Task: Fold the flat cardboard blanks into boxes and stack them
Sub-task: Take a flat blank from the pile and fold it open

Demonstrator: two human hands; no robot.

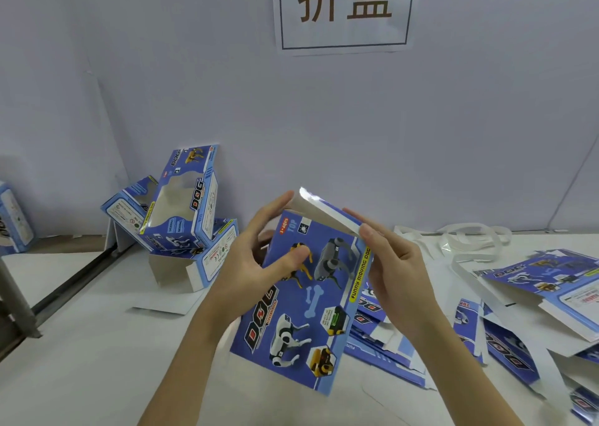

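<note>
Both hands grip one blue box (301, 302) (left hand (256, 263), right hand (398, 273)) above the table (81, 344).

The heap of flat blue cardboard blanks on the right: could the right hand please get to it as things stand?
Probably yes, once freed: the right hand grips the held blue box blank, and the heap of flat blue cardboard blanks lies uncovered just beside it.
</note>
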